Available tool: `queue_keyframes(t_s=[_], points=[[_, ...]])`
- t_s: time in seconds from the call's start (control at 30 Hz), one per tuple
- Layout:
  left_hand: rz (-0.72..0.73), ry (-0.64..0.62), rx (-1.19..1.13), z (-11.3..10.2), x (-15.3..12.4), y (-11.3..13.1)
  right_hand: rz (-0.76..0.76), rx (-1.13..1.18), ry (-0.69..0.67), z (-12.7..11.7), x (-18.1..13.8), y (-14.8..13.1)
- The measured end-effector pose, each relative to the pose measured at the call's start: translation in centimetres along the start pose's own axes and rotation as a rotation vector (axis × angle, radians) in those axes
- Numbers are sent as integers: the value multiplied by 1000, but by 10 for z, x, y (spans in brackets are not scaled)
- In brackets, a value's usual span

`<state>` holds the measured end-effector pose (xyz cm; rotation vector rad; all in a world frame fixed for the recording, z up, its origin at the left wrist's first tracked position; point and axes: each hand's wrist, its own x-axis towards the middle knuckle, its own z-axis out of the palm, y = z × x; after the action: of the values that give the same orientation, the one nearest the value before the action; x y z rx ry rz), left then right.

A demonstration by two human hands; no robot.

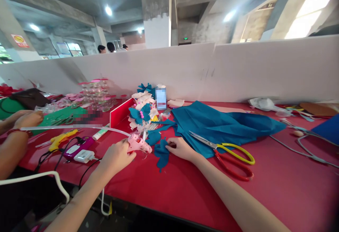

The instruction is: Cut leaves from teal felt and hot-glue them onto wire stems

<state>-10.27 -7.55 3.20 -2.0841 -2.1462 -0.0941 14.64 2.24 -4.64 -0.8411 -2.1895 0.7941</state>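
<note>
My left hand (118, 157) is wrapped round a pink glue gun (138, 143), with a long whitish glue stick (106, 128) running out of its back to the left. The gun's tip points right, close to a teal fabric petal piece (161, 156). My right hand (180, 148) pinches the right edge of that piece between thumb and fingers. Another teal scrap (153, 137) lies just behind it. Beyond stand fabric flowers (143, 110) in teal and cream with pink beads. Right of my right hand rest scissors (212, 145) with one yellow and one red handle, partly on a large teal cloth (209, 119).
A co-worker's hands (28, 119) are at the far left beside green material (62, 117). A yellow glue gun (59, 140), a purple power strip (79, 149) and cords lie left of me. A phone (161, 98) stands before the white partition (185, 73). Grey cable (304, 143) lies right.
</note>
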Motion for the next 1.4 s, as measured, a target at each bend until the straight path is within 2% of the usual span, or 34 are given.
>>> queue_keyframes(t_s=[0.23, 1.0, 1.4], points=[[26, -1, 42, 9, 2, 3, -9, -15, 0, -2, 0, -5], [55, -3, 114, 8, 3, 6, -19, -32, 18, 1, 0, 1], [56, -18, 111, 8, 4, 5, -20, -26, 6, -1, 0, -5]])
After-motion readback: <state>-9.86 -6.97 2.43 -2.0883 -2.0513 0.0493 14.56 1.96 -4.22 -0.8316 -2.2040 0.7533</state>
